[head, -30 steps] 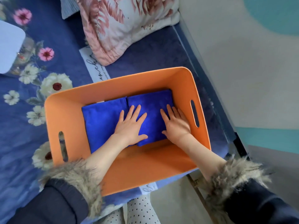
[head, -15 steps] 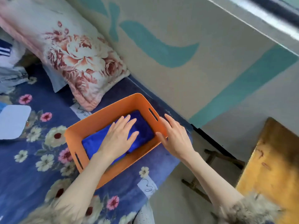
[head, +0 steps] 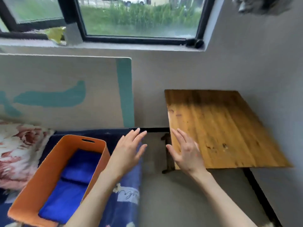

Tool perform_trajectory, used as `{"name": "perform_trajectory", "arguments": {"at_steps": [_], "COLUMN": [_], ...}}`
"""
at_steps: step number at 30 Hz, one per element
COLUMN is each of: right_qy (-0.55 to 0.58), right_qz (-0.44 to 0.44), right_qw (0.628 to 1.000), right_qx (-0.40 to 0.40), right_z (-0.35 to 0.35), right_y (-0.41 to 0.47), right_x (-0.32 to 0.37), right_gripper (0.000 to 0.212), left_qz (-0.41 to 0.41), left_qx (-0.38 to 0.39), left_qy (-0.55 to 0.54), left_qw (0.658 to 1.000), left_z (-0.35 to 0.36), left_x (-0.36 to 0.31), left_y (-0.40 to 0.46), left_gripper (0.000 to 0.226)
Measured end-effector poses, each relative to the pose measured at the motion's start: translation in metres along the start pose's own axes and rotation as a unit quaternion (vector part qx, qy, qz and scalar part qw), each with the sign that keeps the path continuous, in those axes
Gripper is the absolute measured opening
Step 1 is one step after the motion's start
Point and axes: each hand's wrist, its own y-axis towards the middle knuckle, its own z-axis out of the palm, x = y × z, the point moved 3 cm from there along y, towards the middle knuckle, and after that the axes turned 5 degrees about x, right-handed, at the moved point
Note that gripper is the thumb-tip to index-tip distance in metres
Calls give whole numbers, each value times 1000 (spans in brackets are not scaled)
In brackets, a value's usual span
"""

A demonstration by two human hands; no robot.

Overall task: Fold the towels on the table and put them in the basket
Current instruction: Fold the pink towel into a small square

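An orange basket [head: 49, 171] stands on the bed at the lower left. Two folded blue towels [head: 72, 182] lie side by side inside it. My left hand [head: 129, 149] hovers in the air just right of the basket, fingers straight and spread, holding nothing. My right hand [head: 185, 149] is raised beside it, over the near left corner of the wooden table [head: 218, 128], fingers spread and empty. No towel shows on the table top.
The bed has a dark blue flowered cover [head: 124, 197] and a pink-flowered pillow [head: 18, 151] at the left. A grey floor gap separates bed and table. A panel with teal shapes [head: 65, 94] leans behind the bed, under a window [head: 139, 17].
Both hands left the towels and the basket and rose into the air. The view swung up and right, from the basket to the table and window.
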Motion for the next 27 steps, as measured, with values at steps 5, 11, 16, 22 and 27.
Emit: {"name": "perform_trajectory", "arguments": {"at_steps": [5, 11, 16, 22, 27], "right_qy": [-24, -45, -68, -97, -100], "right_qz": [123, 275, 382, 493, 575], "right_qw": [988, 943, 894, 818, 740], "right_qx": [-86, -184, -223, -280, -334], "right_z": [-72, -147, -188, -222, -236], "right_y": [-87, -252, -413, -611, -745], "right_x": [-80, -158, -200, -218, -209], "right_gripper": [57, 57, 56, 55, 54], "left_qz": [164, 334, 427, 523, 605], "left_qx": [36, 116, 158, 239, 304], "left_qy": [34, 11, -27, -73, -66], "left_qw": [985, 935, 890, 815, 733], "left_z": [35, 110, 172, 249, 295], "left_x": [-113, -276, -410, -551, -643], "left_y": [23, -4, -76, -208, -312], "left_gripper": [47, 48, 47, 43, 44]}}
